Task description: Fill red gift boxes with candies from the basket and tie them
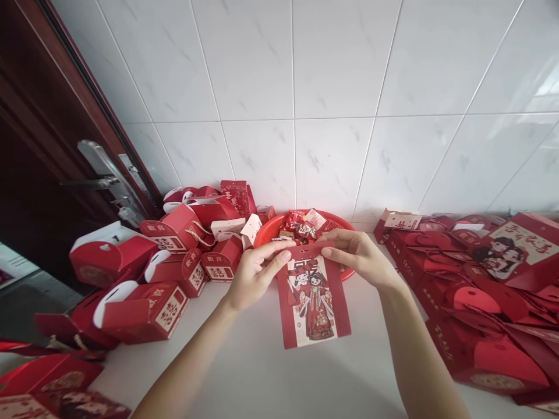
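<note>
Between both hands hangs a flat-looking red paper gift bag (315,299), printed with two figures in traditional dress and with a small slot near its top edge. My left hand (257,273) pinches its upper left corner between thumb and fingers. At the upper right corner, the thumb and fingers of my right hand (356,256) are closed on it too. Just behind it sits a red plastic basket (262,233), partly covered by the hands and the bag. Wrapped sweets (305,224) lie in the basket.
Several red gift boxes (170,233) with white lids or handles crowd the left side of the white table (244,372). More red boxes (480,302) are packed along the right. A tiled wall (332,116) rises behind; a dark door with a metal handle (105,174) stands left.
</note>
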The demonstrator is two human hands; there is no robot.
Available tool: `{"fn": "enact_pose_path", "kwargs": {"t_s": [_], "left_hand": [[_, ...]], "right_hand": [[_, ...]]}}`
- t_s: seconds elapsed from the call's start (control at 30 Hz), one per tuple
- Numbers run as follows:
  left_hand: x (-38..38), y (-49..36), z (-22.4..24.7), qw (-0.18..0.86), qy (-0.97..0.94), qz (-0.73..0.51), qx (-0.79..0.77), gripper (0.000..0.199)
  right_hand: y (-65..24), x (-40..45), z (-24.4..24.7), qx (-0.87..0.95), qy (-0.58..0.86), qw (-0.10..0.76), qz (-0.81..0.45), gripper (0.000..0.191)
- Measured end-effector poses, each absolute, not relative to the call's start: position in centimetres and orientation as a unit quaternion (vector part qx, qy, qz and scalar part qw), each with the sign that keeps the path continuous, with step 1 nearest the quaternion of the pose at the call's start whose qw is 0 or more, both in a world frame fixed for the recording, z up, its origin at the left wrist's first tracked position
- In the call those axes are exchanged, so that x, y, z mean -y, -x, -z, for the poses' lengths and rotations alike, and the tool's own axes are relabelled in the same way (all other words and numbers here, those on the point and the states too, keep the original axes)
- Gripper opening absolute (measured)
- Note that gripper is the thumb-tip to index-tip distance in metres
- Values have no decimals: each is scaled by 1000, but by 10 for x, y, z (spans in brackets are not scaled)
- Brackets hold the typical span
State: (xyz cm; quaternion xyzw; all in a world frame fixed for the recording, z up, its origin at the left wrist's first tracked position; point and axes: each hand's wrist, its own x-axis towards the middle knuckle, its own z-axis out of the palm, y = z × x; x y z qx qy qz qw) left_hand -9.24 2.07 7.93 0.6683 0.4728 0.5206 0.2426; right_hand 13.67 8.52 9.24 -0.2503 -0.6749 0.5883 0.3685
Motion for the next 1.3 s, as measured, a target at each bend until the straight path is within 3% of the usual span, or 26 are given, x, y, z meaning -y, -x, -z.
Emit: {"fn": "enact_pose_path", "kwargs": {"t_s": [0.23, 0.37, 0.9, 1.3], "left_hand": [[-35, 81, -87, 274, -669, -529, -444, 38], [-40, 76, -92, 304, -680, -516, -423, 29], [-42, 77, -89, 285, -702, -507, -412, 24], [-44, 76, -89, 290, -699, -503, -418, 25]], "right_hand": [[-139, -80, -99, 686, 243, 452, -516, 26], [-140, -79, -101, 695, 256, 475, -474, 28], [-139, -88, -92, 729, 272, 439, -449, 31], [-137, -85, -93, 718, 261, 460, -452, 30]]}}
